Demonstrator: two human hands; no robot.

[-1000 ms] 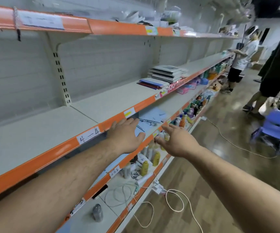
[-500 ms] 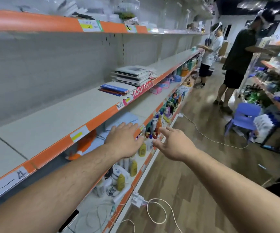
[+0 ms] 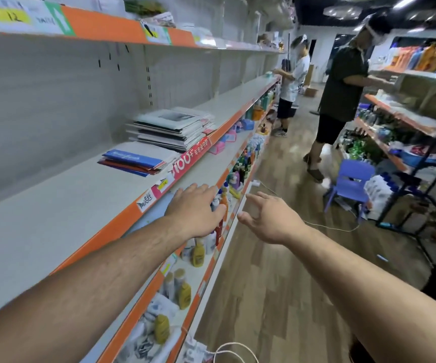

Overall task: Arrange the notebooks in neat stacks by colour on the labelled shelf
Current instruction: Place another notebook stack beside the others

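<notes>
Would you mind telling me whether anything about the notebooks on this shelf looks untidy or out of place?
The taller grey-and-white stack sits askew, its covers fanned with edges unaligned. The low pile beside it mixes blue and red covers, also splayed. The left hand and right hand are open, touching neither.

You're in a shop. A long shelf (image 3: 54,205) runs down your left. Its front edge is an orange strip (image 3: 114,226) carrying a paper label (image 3: 146,201) and a red banner (image 3: 190,159) printed "100+". Below it stand rows of bottles (image 3: 198,254). Across the wood-look floor (image 3: 277,284), a rack (image 3: 395,112) holds more goods, with orange and blue packs (image 3: 426,57) lined up on top. Two people (image 3: 342,85) stand further down the aisle, each reaching to the shelving.
</notes>
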